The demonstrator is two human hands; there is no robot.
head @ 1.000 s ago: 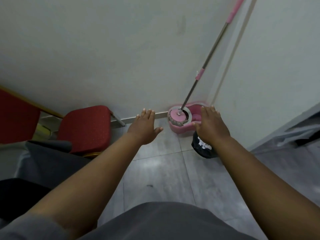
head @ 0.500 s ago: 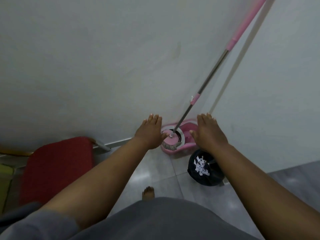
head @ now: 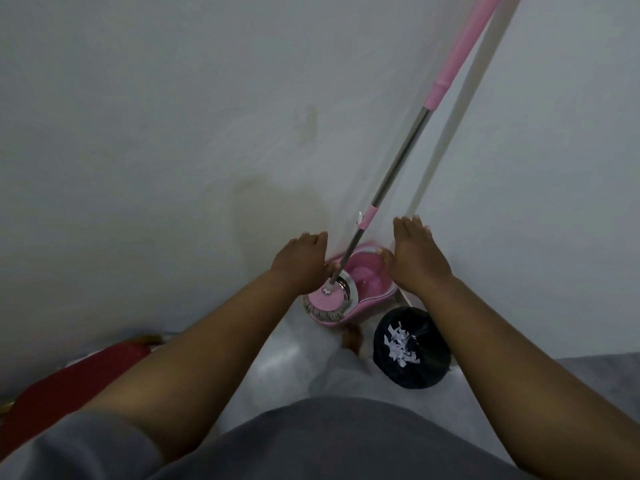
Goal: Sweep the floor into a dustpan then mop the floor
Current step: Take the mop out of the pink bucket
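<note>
The mop (head: 398,164) is standing at the far side of the floor (head: 287,362), close under the wall (head: 173,133). Its round head (head: 330,299) is sitting in the near, left part of the pink bucket (head: 372,282), and its long handle is slanting up to the right. I judge that the top is leaning on the wall, so that the mop is staying up with nobody holding it, but the top end is going out of view. Both hands are reaching forward to it. The left hand (head: 301,263) is coming in just left of the handle and the right hand (head: 415,258) just right of it, over the bucket's far rim. The fingers of both are lying straight and together, palms down, and they are gripping nothing — whether the left one is already touching the handle I cannot tell. Placing one hand on each side probably makes it easy to catch the handle before it is sliding. Near right of the bucket a black bin (head: 415,372) is holding white paper scraps, so the sweeping seems finished and the mopping is beginning. A bare foot (head: 353,341) is showing between bucket and bin, and a red chair (head: 69,393) is standing at the near left. No dustpan is showing.
</note>
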